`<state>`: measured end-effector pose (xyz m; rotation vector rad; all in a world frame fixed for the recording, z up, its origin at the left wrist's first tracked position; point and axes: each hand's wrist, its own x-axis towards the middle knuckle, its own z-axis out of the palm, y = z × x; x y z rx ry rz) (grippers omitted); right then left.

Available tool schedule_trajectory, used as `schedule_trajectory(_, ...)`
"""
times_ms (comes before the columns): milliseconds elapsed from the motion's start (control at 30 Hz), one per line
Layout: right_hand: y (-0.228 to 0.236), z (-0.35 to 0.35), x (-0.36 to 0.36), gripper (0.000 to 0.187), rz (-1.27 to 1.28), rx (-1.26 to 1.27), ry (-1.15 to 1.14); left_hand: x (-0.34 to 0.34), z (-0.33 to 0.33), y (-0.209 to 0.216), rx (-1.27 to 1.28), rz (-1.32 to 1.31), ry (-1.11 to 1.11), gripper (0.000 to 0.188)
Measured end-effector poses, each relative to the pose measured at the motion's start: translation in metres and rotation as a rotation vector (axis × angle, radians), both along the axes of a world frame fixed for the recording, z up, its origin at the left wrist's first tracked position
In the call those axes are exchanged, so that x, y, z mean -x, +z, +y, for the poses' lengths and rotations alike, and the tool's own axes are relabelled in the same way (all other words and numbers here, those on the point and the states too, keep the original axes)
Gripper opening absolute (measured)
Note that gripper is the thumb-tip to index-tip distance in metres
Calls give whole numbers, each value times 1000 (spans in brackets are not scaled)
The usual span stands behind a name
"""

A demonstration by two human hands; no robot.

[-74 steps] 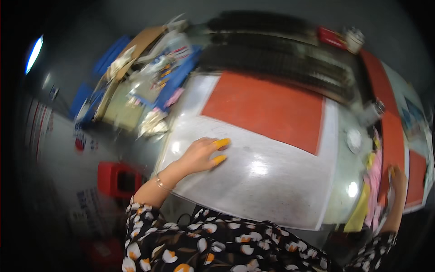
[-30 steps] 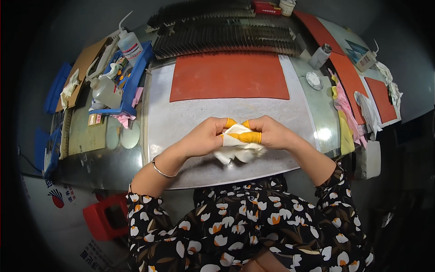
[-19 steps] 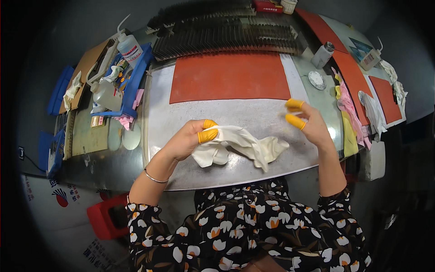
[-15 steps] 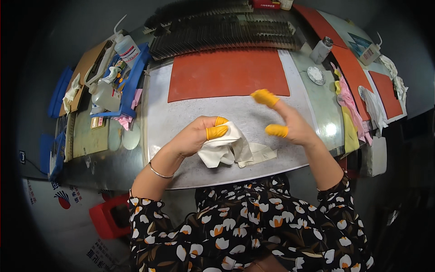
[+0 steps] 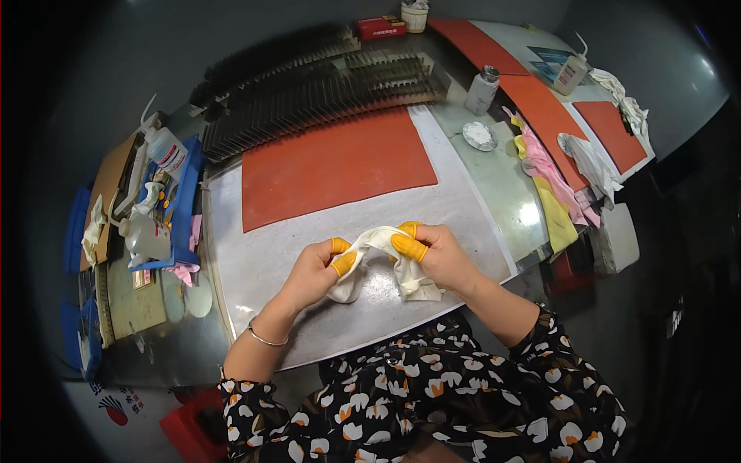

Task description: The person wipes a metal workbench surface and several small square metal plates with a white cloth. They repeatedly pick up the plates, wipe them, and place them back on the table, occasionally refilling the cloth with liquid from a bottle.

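A white cloth [image 5: 380, 236] is stretched in an arch between my two hands, low over the pale sheet near the table's front edge. My left hand [image 5: 310, 270], with yellow finger cots on thumb and forefinger, pinches its left end. At the other end my right hand [image 5: 438, 255], also wearing yellow finger cots, grips the cloth between thumb and fingers. Loose folds hang below both hands. Just beyond them lies a flat reddish-orange mat [image 5: 340, 170] on the pale sheet [image 5: 255, 270].
Behind the mat stands a rack of thin dark plates [image 5: 309, 104]. A blue tray [image 5: 189, 201] with squeeze bottles [image 5: 165, 150] is at left. Toward the right are a pump bottle [image 5: 483, 91], a small white dish [image 5: 480, 136], pink and yellow cloths [image 5: 552, 185] and more orange mats [image 5: 532, 116].
My right hand, spread and holding nothing before, has come in and taken hold of the cloth. The cloth is now drawn out between both hands. The whole view has shifted and tilted.
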<state>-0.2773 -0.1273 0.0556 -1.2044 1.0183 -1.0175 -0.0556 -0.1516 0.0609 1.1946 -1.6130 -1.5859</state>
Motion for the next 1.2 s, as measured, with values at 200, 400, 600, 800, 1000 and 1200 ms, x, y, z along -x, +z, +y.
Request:
schedule_trajectory(200,2,3,42,19,43,-28,-139,21,-13,4,441,79,1,16)
schedule_trajectory(400,13,11,49,22,-180,-160,161,48,-3,6,45,166,-25,17)
schedule_trajectory(600,-2,4,49,18,-533,-209,-17,73,-9,-13,338,232,-17,28)
schedule_trajectory(800,-3,3,30,26,90,585,-226,107,6,-22,-157,344,-282,20)
schedule_trajectory(1000,-3,-10,73,28,-752,41,-309,128,-28,-3,-13,-29,-322,22)
schedule_trajectory(1200,93,-91,245,33,-259,175,-562,73,-228,50,542,-247,161,21)
